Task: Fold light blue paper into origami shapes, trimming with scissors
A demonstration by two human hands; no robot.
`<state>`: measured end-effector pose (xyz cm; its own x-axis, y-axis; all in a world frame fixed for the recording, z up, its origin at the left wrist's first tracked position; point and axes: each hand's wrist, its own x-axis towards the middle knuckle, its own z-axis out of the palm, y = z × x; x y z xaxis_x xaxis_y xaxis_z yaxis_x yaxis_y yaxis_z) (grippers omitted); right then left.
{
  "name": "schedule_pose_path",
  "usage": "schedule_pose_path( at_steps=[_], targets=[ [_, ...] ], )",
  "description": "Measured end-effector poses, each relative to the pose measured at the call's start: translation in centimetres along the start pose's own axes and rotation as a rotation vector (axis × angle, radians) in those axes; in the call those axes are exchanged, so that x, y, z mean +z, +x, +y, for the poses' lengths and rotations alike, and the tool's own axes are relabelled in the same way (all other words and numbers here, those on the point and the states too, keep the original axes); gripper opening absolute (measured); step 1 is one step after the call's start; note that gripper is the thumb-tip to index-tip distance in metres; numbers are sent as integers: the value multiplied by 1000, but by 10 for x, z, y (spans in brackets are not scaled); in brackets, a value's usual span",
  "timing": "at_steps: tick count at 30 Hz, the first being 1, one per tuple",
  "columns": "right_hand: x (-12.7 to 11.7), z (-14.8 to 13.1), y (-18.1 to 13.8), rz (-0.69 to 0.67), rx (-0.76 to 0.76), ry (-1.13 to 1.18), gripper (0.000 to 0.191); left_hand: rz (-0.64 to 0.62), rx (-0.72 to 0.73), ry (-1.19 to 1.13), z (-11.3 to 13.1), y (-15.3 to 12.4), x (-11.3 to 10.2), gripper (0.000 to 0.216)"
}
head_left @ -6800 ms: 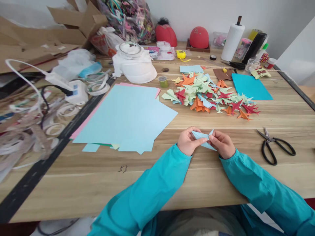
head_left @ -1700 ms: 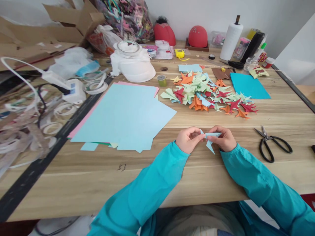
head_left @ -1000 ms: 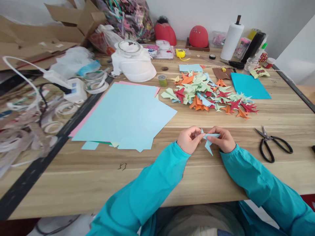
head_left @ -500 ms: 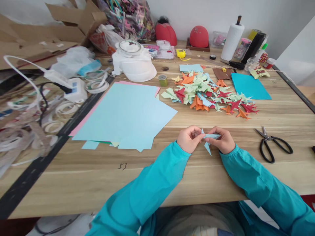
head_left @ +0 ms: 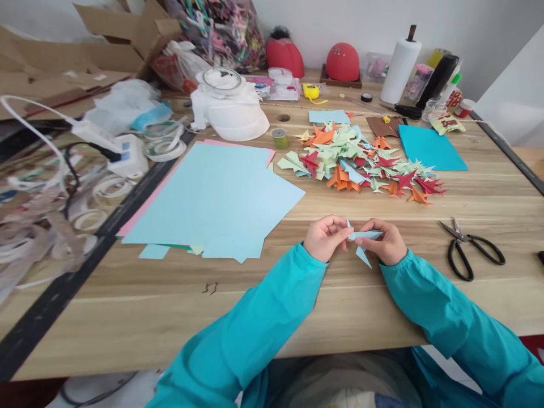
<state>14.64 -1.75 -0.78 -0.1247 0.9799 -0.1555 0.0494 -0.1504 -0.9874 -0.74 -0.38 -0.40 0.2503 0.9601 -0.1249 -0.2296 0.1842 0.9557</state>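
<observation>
Both of my hands pinch a small folded light-blue paper figure [head_left: 362,242] just above the wooden table [head_left: 340,306]. My left hand [head_left: 325,238] grips its left end with curled fingers. My right hand [head_left: 385,242] holds the right part, thumb pressed on top. A pointed tip of the paper hangs down between the hands. Beyond them lies a pile of folded paper figures [head_left: 361,164] in green, red, orange and blue.
A stack of light-blue and pink sheets [head_left: 212,198] lies to the left. Black scissors [head_left: 474,249] rest at the right. A teal sheet [head_left: 429,148], a paper towel roll [head_left: 399,63], a white cap [head_left: 232,116] and tape rolls [head_left: 165,148] stand further off.
The paper figure was turned between my fingers, so one pointed tip now hangs down. In the last second the hands barely shifted.
</observation>
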Motion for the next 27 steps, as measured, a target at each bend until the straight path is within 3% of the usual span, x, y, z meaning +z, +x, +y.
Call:
schedule_pose_path(
  at_steps=[11,20,27],
  targets=[
    [0,1,1,11,12,37,29,-28,15,4,0,-2,1,33],
    [-4,8,1,-61,-9,118,28,-204,-154,-132,3,-1,-4,37],
    [-2,5,-1,-95,29,259,28,-218,-259,-293,2,1,-7,47]
  ],
)
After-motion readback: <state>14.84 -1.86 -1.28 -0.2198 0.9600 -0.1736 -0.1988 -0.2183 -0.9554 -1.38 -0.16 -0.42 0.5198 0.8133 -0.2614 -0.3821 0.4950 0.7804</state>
